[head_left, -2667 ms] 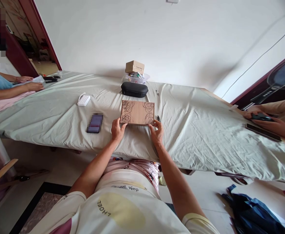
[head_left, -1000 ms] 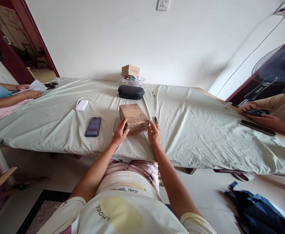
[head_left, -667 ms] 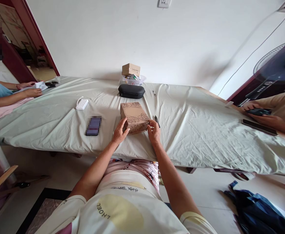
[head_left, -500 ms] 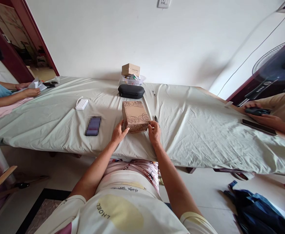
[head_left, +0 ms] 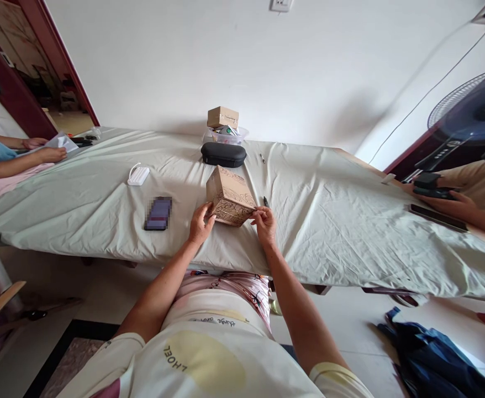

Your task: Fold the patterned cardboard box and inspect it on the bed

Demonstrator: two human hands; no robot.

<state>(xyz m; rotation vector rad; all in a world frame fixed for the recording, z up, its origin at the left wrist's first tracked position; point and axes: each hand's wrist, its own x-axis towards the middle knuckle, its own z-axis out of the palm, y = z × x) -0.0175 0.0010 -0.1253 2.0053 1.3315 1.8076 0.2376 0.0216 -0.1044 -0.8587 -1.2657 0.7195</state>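
Note:
A brown cardboard box with dark rose line drawings is tilted on the cloth-covered table in front of me. My left hand grips its near left corner between thumb and fingers. At the near right corner, my right hand pinches the box's edge. A black pen lies just beyond my right hand, partly hidden by it. Left of the box rests a phone with a blurred screen.
A black zip case lies behind the box, before a plastic tray topped by a small carton. A white power bank is at left. One person's hands hold paper; another's hold a dark device near a fan.
The box has tipped and turned, so more of its near and left faces shows. Both my hands have stayed on its corners.

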